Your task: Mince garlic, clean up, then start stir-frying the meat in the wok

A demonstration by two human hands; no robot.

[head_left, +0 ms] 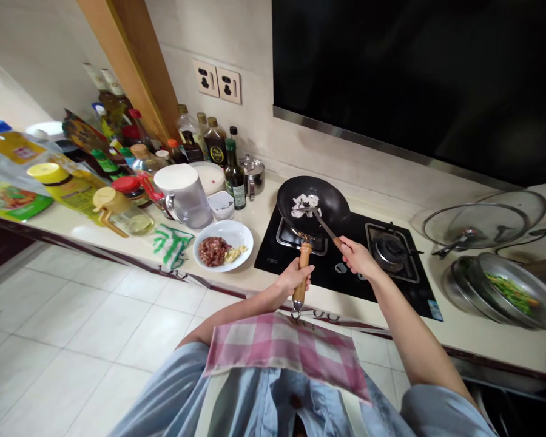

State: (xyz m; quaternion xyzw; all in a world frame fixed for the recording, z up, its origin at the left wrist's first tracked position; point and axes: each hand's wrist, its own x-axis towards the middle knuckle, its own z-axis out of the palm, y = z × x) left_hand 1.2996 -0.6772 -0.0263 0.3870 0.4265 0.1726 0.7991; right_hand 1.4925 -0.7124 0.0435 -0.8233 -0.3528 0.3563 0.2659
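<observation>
A black wok (334, 203) sits tilted over the left burner of the black gas stove (273, 252). My left hand (295, 276) is wrapped round its wooden handle (304, 258). In my right hand (355, 257) is the spatula (328, 230), closed around its handle, with the blade down in the wok. White pieces of food (306, 203) lie together around the blade, on the wok's left side. Left of the stove, a white plate (244, 233) holds minced meat (213, 251) and chopped garlic-like bits (235, 254).
Many bottles and jars crowd the counter's left, with a water pitcher (188, 200) and a green-and-white cloth (171, 243) near the edge. At right are the second burner (390, 250), a glass lid (475, 224) and stacked metal bowls holding green vegetables (512, 291). A dark hood panel hangs above.
</observation>
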